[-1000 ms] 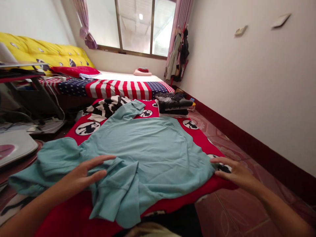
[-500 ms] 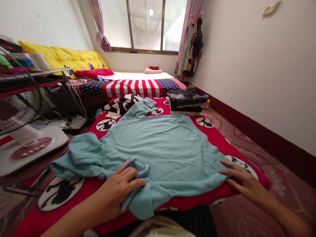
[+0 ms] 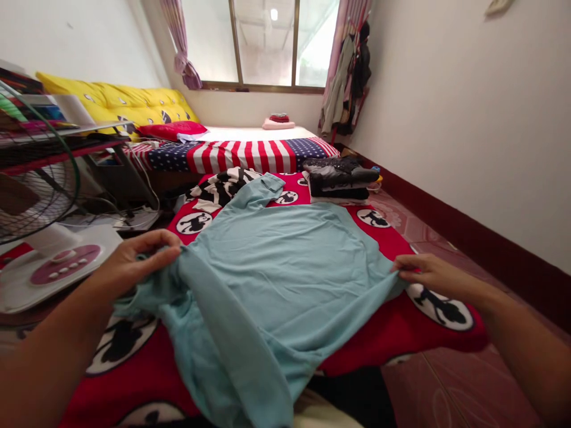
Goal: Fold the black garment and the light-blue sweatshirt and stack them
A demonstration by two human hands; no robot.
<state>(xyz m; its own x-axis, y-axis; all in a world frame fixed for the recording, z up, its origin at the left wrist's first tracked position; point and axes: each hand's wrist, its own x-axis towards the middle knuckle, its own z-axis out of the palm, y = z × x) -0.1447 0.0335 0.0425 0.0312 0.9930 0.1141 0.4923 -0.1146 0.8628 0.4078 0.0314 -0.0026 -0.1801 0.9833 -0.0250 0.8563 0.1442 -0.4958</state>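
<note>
The light-blue fabric top (image 3: 285,267) lies spread on the red, panda-print blanket (image 3: 370,348), its near edge raised. The left hand (image 3: 136,255) pinches its near-left part between thumb and fingers; the right hand (image 3: 422,270) pinches its right corner. Its far sleeve lies just beside the black-and-white patterned cloth (image 3: 220,190). Bare blanket borders its right side, then reddish floor tiles (image 3: 450,380).

No lettering, brand, number or sign legible. Any markings on pink oval button panel (image 3: 65,265) of white plastic fan base (image 3: 20,284): too small to read.
</note>
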